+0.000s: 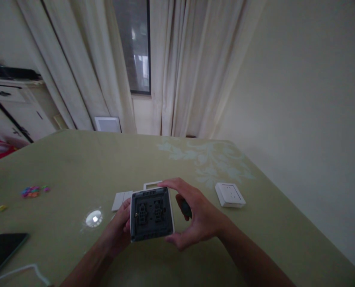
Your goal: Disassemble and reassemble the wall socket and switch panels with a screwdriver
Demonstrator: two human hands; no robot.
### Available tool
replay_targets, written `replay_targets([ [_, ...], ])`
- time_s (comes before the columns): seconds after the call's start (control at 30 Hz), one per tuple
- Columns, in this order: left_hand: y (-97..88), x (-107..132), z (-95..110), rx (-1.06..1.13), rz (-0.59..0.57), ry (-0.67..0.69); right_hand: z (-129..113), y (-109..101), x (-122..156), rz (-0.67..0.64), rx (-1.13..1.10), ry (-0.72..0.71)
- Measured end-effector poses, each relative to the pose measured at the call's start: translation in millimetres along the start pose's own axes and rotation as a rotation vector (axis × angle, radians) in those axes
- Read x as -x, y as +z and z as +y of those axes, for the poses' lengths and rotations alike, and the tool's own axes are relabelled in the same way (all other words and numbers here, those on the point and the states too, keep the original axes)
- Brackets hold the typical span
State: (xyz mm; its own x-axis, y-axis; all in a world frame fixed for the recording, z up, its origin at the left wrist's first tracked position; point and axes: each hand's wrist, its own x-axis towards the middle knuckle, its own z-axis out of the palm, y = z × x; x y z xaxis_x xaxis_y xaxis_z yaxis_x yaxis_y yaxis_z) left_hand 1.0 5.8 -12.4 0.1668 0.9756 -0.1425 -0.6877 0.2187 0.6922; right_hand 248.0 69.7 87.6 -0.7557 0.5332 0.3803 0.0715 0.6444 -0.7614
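Above the table I hold a square wall switch with its dark back facing me; its white edge shows at the right side. My left hand is closed on its left edge, the fingers partly hidden behind it. My right hand spans its right side, index finger at the top corner and thumb at the bottom corner. Tucked in the curled fingers of that hand is a dark, rounded handle-like object, mostly hidden. Behind the switch lie a white switch panel and a white frame, both partly covered.
A white socket on a box sits to the right. Small colourful pieces lie at the left, with a dark phone and a white cable nearer. The green table meets a wall on the right and curtains behind.
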Motion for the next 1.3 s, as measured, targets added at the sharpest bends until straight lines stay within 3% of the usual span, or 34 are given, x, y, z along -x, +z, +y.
replay_targets([
  [0.13, 1.1, -1.9, -0.1, -0.021, 0.029, 0.011, 1.7, -0.3, 1.0, -0.001, 0.027, 0.022],
  [0.33, 6.3, -12.4, 7.8, -0.094, 0.028, 0.011, -1.8, -10.8, 2.1, -0.075, 0.144, 0.173],
  [0.4, 4.8, -17.3, 13.5, -0.126, 0.122, 0.051, -0.3, -13.5, 2.3, -0.09, 0.2, 0.191],
  [0.53, -0.5, -24.5, 20.4, -0.165, 0.397, 0.267, 13.2, -8.4, 1.2, -0.139, 0.279, 0.219],
  [0.6, -2.5, -24.5, 19.3, -0.243, 0.419, 0.337, 22.7, 1.0, -0.3, -0.216, 0.279, 0.215],
  [0.77, 4.4, -15.3, 15.7, -0.665, 0.283, 0.418, 33.3, 29.6, -1.6, -0.382, 0.256, 0.205],
  [0.9, 17.7, -10.9, 17.7, -0.802, 0.181, 0.397, 29.9, 41.9, 4.9, -0.429, 0.42, 0.317],
  [1.07, 19.4, -11.2, 12.5, -0.762, 0.112, 0.334, 25.7, 45.7, 12.8, -0.444, 0.537, 0.409],
  [1.3, 16.3, -7.9, 10.2, -1.143, -0.15, 0.494, 14.0, 39.6, 8.8, -0.471, 0.577, 0.444],
])
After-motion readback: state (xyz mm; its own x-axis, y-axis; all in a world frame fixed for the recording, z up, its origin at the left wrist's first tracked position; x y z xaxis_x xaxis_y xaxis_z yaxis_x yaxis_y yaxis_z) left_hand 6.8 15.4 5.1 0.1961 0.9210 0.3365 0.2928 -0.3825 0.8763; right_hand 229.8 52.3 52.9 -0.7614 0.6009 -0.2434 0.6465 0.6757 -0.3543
